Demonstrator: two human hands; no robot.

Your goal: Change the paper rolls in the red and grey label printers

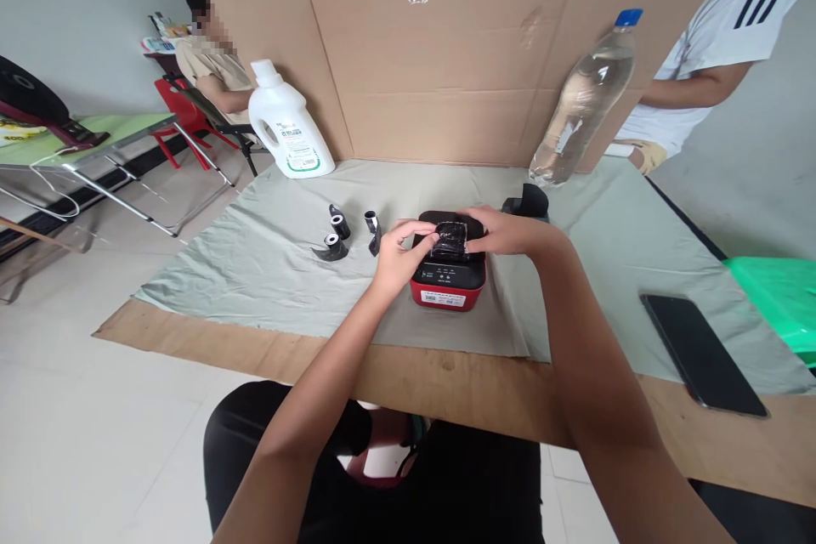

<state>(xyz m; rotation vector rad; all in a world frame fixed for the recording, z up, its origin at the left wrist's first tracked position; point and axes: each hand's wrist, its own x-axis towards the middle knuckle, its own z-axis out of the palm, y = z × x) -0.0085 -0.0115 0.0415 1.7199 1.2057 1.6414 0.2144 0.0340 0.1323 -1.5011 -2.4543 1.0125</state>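
Observation:
A small red and black label printer (pixel 448 280) sits on a grey-green cloth (pixel 268 272) in front of me. Both hands hold a black roll wrapped in shiny film (pixel 451 240) right on top of the printer. My left hand (pixel 400 251) pinches the roll's left end with fingers closed. My right hand (pixel 503 229) grips its right end. A few small black rolls (pixel 336 235) lie on the cloth just left of the printer. A black cover piece (pixel 528 201) rests behind my right hand.
A white detergent jug (pixel 286 123) and a clear water bottle (pixel 583 102) stand at the back against a folded cardboard wall (pixel 459 51). A black phone (pixel 701 353) lies at right near a green bag (pixel 781 293). One person sits far left; another stands at right.

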